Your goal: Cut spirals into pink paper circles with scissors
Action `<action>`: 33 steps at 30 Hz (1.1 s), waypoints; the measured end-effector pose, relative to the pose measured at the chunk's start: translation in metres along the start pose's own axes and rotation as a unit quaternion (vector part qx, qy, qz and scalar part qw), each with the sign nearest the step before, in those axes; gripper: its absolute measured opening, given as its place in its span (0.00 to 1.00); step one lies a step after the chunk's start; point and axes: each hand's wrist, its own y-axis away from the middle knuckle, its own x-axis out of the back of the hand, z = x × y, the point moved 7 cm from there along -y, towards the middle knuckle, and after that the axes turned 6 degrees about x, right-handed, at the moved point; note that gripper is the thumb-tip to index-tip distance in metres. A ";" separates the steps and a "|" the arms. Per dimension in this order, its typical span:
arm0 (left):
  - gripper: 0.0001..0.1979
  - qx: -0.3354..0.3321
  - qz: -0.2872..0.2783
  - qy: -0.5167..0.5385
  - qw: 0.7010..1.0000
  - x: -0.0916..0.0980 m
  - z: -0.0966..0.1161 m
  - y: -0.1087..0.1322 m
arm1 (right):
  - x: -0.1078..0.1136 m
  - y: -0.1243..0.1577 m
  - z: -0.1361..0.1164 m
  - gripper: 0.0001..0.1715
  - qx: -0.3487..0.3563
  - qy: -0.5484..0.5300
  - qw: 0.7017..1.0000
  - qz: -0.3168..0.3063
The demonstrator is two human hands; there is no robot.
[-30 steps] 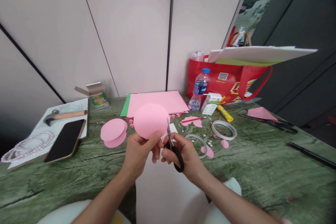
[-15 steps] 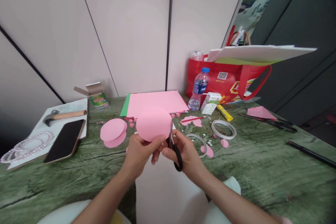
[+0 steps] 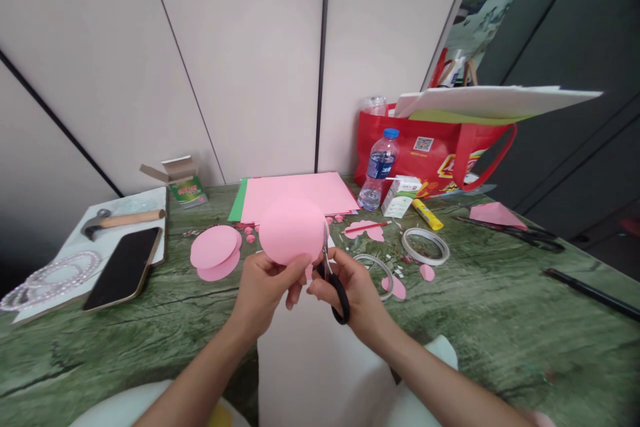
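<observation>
- Left forearm (image 3: 200, 368) bare, slanting toward two o'clock.
- Left hand (image 3: 264, 288) pinched, thumb angled toward two o'clock.
- Right forearm (image 3: 433, 368) bare, slanting toward ten o'clock.
- Right hand (image 3: 357, 285) at the left's three o'clock, fingers curled.

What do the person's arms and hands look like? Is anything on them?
The left grip and right grip are just human hands, with no gloves or rings that I can see. The left forearm and right forearm are bare and narrow toward the wrists: no sleeves, watch or bracelet show. Any sleeves higher up are out of view.
</observation>
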 end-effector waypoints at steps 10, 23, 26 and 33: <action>0.14 -0.001 0.012 -0.003 1.000 0.002 -0.001 -0.001 | 0.002 0.002 0.003 0.19 -0.017 0.016 1.000 0.009; 0.11 0.027 -0.026 0.070 0.997 -0.003 0.001 0.002 | 0.002 0.002 0.002 0.18 -0.026 0.023 0.999 0.011; 0.14 0.035 -0.036 0.072 0.996 -0.004 -0.002 0.002 | 0.000 0.002 0.003 0.18 -0.026 0.023 0.999 0.001; 0.13 0.028 -0.006 0.059 0.998 0.000 -0.002 0.000 | -0.002 0.002 0.008 0.18 -0.039 0.012 0.999 -0.017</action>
